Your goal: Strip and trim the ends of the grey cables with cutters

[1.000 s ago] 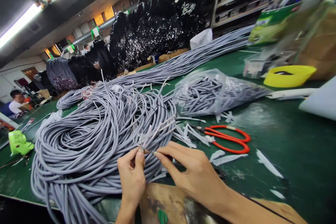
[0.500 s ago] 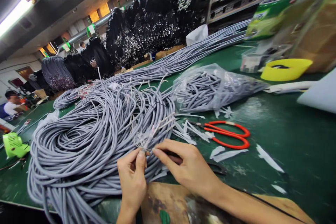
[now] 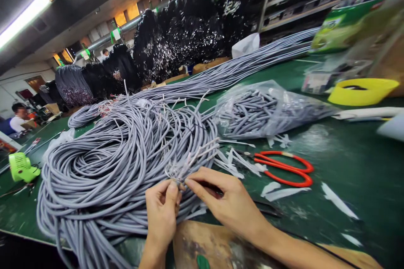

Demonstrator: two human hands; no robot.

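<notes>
Both hands pinch one stripped cable end at the near edge of the grey coil.

Against the earlier views the left hand [image 3: 162,214] and right hand [image 3: 229,201] have barely shifted, fingertips closed together on the thin wire ends [image 3: 189,163], so the fine work on this end seems to be continuing; what sits between the fingertips is too small to tell. The grey cable coil [image 3: 120,164] spreads left on the green worktop [image 3: 341,168], red scissors [image 3: 285,168] lie right, a bag of cable pieces [image 3: 265,109] farther; the far shelves are blurred.
</notes>
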